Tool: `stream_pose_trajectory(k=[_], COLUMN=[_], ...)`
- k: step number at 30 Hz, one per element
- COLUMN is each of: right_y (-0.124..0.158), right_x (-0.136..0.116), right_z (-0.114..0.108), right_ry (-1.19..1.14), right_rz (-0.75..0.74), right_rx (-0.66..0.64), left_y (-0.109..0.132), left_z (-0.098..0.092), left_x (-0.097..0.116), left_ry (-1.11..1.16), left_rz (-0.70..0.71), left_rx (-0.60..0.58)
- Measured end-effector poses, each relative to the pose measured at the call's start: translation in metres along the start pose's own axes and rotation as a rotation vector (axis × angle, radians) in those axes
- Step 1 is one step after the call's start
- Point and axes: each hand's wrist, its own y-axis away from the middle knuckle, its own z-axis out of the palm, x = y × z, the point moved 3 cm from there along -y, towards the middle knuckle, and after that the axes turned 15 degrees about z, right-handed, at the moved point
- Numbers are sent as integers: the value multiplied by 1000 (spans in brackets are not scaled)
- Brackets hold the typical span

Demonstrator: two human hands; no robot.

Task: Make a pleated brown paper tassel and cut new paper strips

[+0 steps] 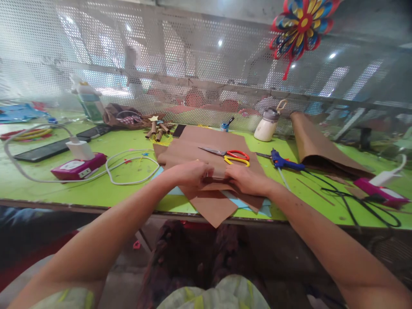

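Sheets of brown kraft paper (pixel 206 139) lie stacked in front of me, with a pointed corner over the table's front edge. My left hand (pixel 195 174) is closed, fingers curled on a raised or folded edge of the top brown paper. Opposite it, my right hand (pixel 246 179) pinches the same edge, a short gap from the left. Fingertips are partly hidden by the paper. Just beyond my hands, scissors (pixel 228 155) with one red and one yellow handle rest on the paper, blades pointing left. Light blue paper (pixel 240 200) peeks out underneath.
Right of the paper lies a blue glue gun (pixel 283 161) with a black cord. Magenta power strips (pixel 79 166) (pixel 383 192) sit at both sides. Behind stand a bottle (pixel 266 124), small rolled paper tubes (pixel 157 131) and a large folded brown sheet (pixel 322 143). A white cable (pixel 128 183) loops at left.
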Motion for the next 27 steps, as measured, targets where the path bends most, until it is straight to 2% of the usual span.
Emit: stream_pose_trajectory(k=[6, 11, 15, 22, 27], right_y=[5, 8, 8, 4, 4], right_x=[-1, 0, 1, -2, -4], right_z=[-4, -5, -4, -5, -2], right_ry=[-18, -3, 18, -49, -40], right_rz=[9, 44, 51, 58, 47], right_rx=[-20, -31, -3, 25, 29], left_y=[2, -1, -1, -3, -2], left_z=[-3, -5, -6, -4, -2], left_x=[9, 16, 15, 12, 11], left_ry=[-164, -208, -231, -250, -286], left_rz=[-15, -5, -27, -70, -25], left_rx=[-37, -17, 1, -51, -65])
